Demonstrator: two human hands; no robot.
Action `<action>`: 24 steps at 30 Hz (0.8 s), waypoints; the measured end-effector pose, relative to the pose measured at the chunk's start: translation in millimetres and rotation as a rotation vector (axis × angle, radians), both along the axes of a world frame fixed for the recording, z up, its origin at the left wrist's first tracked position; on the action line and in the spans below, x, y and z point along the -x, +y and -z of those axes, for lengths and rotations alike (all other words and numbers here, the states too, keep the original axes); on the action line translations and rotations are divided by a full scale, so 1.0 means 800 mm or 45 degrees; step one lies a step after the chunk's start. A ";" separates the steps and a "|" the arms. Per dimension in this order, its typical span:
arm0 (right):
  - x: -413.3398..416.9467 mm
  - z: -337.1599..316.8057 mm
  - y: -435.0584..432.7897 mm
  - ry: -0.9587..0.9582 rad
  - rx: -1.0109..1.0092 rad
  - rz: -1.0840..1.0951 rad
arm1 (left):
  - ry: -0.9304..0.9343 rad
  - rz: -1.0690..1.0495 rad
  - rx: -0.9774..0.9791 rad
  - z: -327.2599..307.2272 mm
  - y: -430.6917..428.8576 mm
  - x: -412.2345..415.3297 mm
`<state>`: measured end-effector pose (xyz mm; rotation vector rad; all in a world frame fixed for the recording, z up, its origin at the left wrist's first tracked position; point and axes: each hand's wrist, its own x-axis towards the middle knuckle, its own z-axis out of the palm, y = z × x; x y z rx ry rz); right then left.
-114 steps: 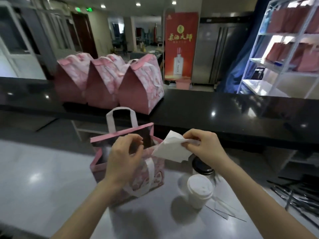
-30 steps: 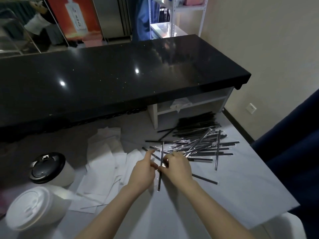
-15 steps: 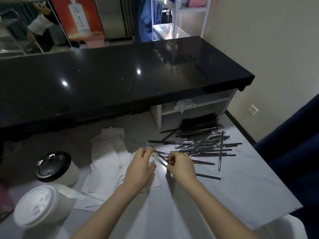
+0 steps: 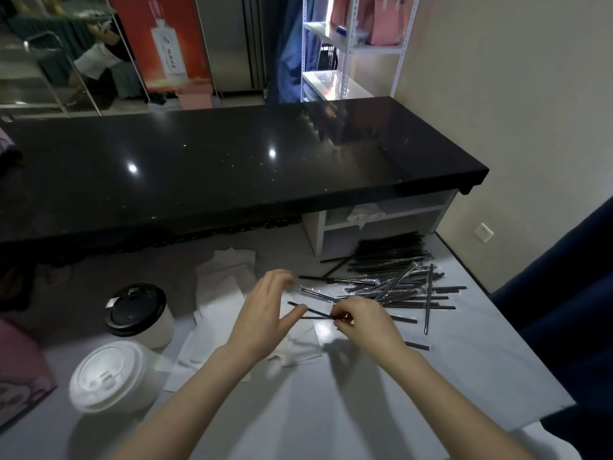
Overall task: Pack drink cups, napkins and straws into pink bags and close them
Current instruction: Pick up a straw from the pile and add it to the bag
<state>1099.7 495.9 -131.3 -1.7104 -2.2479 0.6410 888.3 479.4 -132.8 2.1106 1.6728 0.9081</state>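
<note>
My right hand [image 4: 363,318] pinches the right ends of two black wrapped straws [image 4: 313,314] lifted just above the grey table. My left hand [image 4: 265,315] is spread open beside their left ends, thumb near one tip. A loose pile of black straws [image 4: 398,283] lies to the right. White napkins [image 4: 222,287] are scattered under and left of my hands. A cup with a black lid [image 4: 139,313] and a cup with a white lid [image 4: 109,375] stand at the left. A corner of a pink bag [image 4: 20,376] shows at the far left edge.
A long black counter [image 4: 215,167] runs across behind the table. A white open shelf unit [image 4: 381,224] sits under its right end. The table's right edge [image 4: 517,343] borders a dark blue cloth. A white rack with pink bags [image 4: 374,24] stands far back.
The view has swung from the pink bag to the straw pile. My right hand has lifted two straws off the table, and my left hand has opened and drawn away from them.
</note>
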 end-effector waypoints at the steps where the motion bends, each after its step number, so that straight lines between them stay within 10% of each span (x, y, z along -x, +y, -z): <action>1: 0.007 -0.006 -0.002 0.001 -0.022 -0.036 | -0.019 -0.010 -0.006 -0.004 -0.004 0.006; 24: 0.411 -0.192 -0.103 0.282 -0.598 -0.944 | 0.184 -0.616 -0.386 -0.178 -0.267 0.362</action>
